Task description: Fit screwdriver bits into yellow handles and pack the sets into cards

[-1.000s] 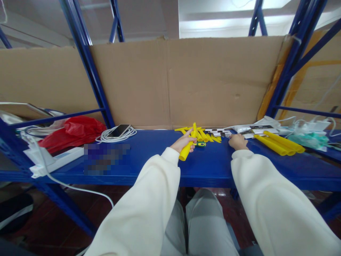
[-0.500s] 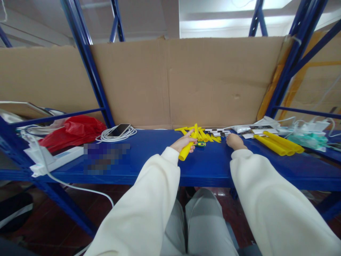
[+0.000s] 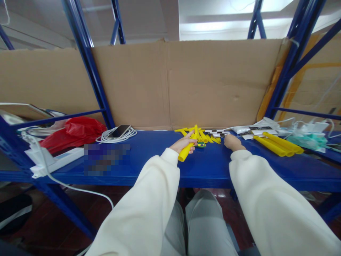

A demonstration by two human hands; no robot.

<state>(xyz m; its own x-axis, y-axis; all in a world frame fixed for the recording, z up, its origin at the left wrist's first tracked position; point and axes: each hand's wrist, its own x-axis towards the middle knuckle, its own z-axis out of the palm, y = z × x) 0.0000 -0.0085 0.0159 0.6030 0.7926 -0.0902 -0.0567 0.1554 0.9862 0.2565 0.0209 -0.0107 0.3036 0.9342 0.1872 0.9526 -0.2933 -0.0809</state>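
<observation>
the left hand (image 3: 183, 144) is wrapped around a yellow tube (image 3: 184, 153) above the blue shelf (image 3: 151, 156), its fingers covering the tube's middle, just beside a small green-and-black item (image 3: 200, 145) and near loose yellow pieces (image 3: 204, 138) that overlap too much to separate. the right hand (image 3: 233, 143) is curled near the black-and-white strips (image 3: 214, 132), its fingertips hidden, so i cannot tell whether it grips anything. print on the flat packets (image 3: 258, 133) is too small to read, and a pixelated patch (image 3: 106, 159) obscures part of the shelf's left side.
</observation>
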